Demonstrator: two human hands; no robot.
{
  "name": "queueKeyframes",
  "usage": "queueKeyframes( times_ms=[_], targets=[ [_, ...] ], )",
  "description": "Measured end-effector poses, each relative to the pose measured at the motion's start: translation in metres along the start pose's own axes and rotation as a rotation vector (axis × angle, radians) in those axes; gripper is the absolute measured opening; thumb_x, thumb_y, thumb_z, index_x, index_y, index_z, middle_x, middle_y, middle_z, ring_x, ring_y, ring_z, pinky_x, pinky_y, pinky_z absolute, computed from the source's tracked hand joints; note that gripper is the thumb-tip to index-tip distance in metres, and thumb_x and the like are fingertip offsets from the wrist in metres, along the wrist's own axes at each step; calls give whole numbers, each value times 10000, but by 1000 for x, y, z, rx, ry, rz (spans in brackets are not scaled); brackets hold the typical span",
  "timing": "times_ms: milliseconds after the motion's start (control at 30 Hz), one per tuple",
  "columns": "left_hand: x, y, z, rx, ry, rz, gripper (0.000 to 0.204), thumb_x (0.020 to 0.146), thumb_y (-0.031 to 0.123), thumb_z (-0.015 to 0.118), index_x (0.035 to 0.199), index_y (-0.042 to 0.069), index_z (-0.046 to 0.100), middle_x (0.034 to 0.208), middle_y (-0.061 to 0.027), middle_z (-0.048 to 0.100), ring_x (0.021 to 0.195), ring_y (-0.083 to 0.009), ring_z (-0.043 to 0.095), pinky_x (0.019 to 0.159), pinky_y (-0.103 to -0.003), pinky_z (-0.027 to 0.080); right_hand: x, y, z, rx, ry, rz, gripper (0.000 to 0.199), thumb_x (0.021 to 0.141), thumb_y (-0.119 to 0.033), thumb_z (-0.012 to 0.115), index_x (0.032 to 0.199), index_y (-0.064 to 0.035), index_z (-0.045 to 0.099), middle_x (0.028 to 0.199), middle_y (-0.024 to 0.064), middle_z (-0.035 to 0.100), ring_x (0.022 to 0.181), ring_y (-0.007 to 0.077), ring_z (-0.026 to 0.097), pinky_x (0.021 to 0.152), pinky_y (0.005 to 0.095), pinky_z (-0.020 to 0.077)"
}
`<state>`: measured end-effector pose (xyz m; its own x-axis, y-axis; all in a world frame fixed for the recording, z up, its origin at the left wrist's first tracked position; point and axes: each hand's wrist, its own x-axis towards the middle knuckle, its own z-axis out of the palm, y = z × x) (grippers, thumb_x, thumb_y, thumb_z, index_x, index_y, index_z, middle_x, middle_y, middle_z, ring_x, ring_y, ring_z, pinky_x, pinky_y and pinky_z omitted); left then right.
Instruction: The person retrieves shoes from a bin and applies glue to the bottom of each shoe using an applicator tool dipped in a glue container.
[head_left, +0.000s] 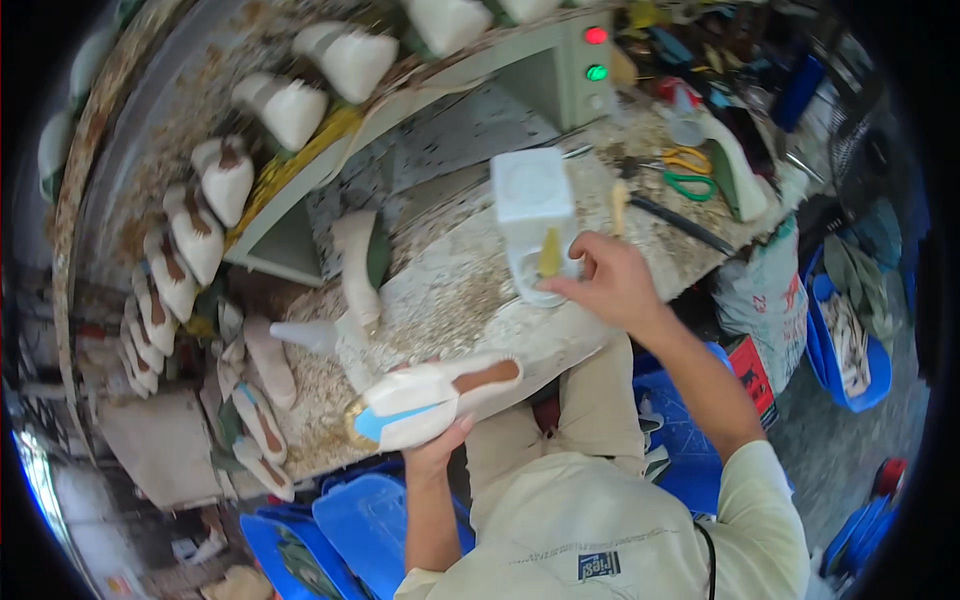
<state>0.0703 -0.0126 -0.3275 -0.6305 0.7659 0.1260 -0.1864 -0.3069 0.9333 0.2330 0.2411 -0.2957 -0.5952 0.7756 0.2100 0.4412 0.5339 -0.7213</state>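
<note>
My left hand (436, 446) is closed around a white shoe upper (412, 405) on a last, held above my lap at the bench's edge. A blue strip runs along one end of this shoe, and a brown patch shows near the other. At a white plastic glue container (533, 187), my right hand (607, 283) pinches the lower end of a small yellowish brush (550, 254). The brush stands over the container's low round cup; the fingertips partly hide where it meets the cup.
A grey heater box (470, 95) with red and green lights carries a row of shoes (345, 60). Yellow and green scissors (688, 172), a dark-handled tool (682, 222) and another shoe (362, 262) lie on the bench. Blue bins (365, 525) stand below.
</note>
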Motion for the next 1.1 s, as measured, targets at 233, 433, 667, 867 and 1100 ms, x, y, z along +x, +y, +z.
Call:
queueKeyframes(
  times_ms=[233,433,667,867,1100],
  targets=[
    [32,-16,-64,120,63,73,1009,633,-46,768,1445,72,182,1409,-169,384,1227,-260,434,1046,-411,359,27,-28,49,-394,-193,-476,123,758,-142,676,844,-70,626,689,91,541,600,285,577,512,373,457],
    [31,5,-66,135,42,61,940,681,-69,717,1439,31,170,1436,-177,361,1245,-247,427,1043,-364,362,-9,-37,63,-188,-52,-403,193,863,-159,616,835,28,656,722,99,611,640,209,618,515,318,454],
    [10,6,-71,325,-25,82,907,699,-24,737,1421,3,188,1382,-180,405,1228,-253,439,1044,-371,358,-39,-29,90,533,158,571,375,906,-273,610,652,2,619,542,40,561,401,105,470,403,261,357],
    [3,10,-65,337,-28,47,911,698,11,757,1413,0,193,1351,-169,425,1227,-267,438,1052,-390,345,-40,-32,91,559,105,425,308,939,-247,565,778,3,647,584,2,554,463,65,459,419,234,334],
    [10,5,-57,274,12,30,868,717,32,762,1401,-19,229,1329,-170,432,1228,-271,434,1069,-391,321,-47,-45,76,354,88,279,285,926,-209,578,842,54,650,613,52,584,567,100,497,529,290,420]
  ],
)
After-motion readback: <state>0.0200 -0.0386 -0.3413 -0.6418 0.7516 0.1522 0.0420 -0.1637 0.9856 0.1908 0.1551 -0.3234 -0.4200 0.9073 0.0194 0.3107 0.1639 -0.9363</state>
